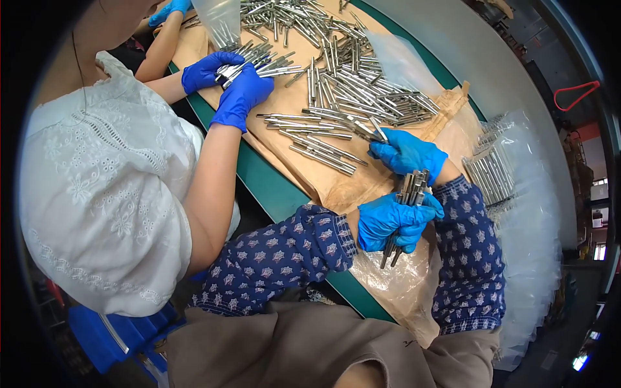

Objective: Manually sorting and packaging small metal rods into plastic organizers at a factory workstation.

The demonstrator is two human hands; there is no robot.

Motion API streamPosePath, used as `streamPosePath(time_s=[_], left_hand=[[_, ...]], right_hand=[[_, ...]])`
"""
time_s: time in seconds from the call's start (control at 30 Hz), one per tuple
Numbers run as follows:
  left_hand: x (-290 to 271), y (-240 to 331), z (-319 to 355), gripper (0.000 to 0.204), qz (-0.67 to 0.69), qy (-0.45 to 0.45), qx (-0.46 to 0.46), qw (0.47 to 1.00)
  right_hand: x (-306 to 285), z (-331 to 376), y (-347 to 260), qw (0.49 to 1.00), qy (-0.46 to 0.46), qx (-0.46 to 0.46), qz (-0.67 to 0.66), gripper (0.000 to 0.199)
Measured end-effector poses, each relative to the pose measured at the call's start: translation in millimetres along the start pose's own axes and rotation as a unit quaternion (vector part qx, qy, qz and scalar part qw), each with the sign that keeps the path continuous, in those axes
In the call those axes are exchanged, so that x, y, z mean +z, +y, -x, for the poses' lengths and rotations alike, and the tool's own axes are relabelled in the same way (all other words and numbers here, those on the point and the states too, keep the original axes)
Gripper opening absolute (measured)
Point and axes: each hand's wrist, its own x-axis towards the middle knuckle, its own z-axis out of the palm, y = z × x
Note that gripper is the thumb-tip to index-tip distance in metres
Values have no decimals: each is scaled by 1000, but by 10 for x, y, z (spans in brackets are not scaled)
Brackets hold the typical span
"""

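Note:
My left hand [388,223], in a light-blue glove, is closed around an upright bundle of slim steel rods [413,186]; their ends stick out above and below the fist. Just beyond it, my right hand [414,155], gloved alike, grips a few more steel rods between thumb and fingers, pointing toward the far left. Below these lies a loose row of rods [320,154] on brown paper [272,145]. A large heap of the same stepped rods [362,90] spreads out beyond my right hand.
At my left a co-worker in a white blouse [123,187] holds rods in dark-blue gloves [242,97]. Another gloved hand [171,10] shows at the top. Plastic-wrapped rods [491,174] stand at the right. The green table edge [275,187] runs diagonally; blue bins [116,330] sit below.

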Motion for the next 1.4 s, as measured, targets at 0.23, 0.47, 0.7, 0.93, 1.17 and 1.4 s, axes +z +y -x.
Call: streamPosePath(time_s=[0.23, 0.47, 0.7, 0.93, 1.17, 1.4], left_hand=[[-109, 100, 13, 36, 104, 161, 52, 980], [-147, 84, -15, 51, -51, 75, -9, 996], [-169, 77, -19, 14, -96, 4, -53, 994], [-67, -17, 20, 22, -66, 92, 71, 991], [-24, 30, 59, 15, -72, 27, 91, 993], [84, 78, 183, 20, -190, 32, 121, 974]], right_hand=[[21, 705, 4, 967, 160, -54, -191, 29], [33, 1219, -493, 951, 104, -43, 287, 29], [170, 1083, -498, 926, 99, -20, 364, 11], [-166, 748, 256, 887, 420, -88, 170, 33], [463, 24, 125, 961, 146, -224, 71, 24], [542, -189, -322, 950, 94, -110, 278, 16]])
